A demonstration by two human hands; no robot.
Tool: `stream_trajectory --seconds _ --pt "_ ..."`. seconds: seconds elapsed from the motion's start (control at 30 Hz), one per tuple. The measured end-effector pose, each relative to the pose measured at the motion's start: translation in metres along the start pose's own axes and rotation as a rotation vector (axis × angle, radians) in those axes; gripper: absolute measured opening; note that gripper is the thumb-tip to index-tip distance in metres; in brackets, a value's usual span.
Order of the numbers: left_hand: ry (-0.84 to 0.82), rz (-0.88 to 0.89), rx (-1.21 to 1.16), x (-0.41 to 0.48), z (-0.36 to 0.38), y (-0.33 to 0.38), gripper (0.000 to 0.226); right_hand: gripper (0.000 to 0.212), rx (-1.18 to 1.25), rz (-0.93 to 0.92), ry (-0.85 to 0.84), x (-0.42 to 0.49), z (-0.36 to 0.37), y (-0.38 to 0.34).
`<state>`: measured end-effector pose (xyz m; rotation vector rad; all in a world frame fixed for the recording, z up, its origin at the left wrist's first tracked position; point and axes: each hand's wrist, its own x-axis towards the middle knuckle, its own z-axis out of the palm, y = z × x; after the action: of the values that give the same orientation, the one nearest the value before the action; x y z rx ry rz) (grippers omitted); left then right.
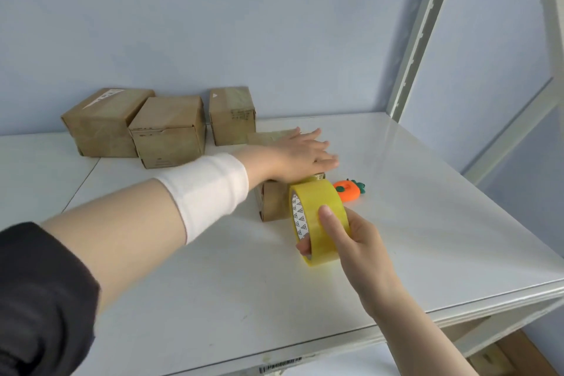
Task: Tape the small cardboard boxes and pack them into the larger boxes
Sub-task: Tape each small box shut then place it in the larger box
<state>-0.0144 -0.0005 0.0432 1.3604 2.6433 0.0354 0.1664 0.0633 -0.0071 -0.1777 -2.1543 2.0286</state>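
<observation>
White table [427, 223], with a shelf upright [421, 33] at its far right corner. Three closed cardboard boxes [168, 131] stand at the far left against the wall, the two left ones touching and the third just apart.

The small cardboard box [273, 203] sits mid-table, right of centre. It is held down by the left hand [300, 156], laid flat on its top with fingers straight and slightly spread. The box looks light and stiff-walled, so it would likely slide on the smooth tabletop unless pressed. It is best steadied from above, clear of the seam.

The yellow tape roll [317, 210] touches the box's near right corner. The right hand [357, 241] grips it with the thumb on the outer band and the fingers curled through the core. The roll is rigid, its film glossy and probably slippery, and the core gives the surest hold.

An orange carrot-shaped tool [348, 191] lies just beyond the roll.
</observation>
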Motion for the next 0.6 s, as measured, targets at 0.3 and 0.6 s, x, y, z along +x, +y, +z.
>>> stream_trajectory --seconds 0.3,0.6 --pt "0.038 0.008 0.036 -0.007 0.010 0.002 0.051 0.051 0.033 0.013 0.009 -0.001 -0.001 0.004" --pt "0.091 -0.170 -0.163 0.003 -0.010 -0.034 0.057 0.052 0.068 0.015 0.007 -0.002 0.001 0.005"
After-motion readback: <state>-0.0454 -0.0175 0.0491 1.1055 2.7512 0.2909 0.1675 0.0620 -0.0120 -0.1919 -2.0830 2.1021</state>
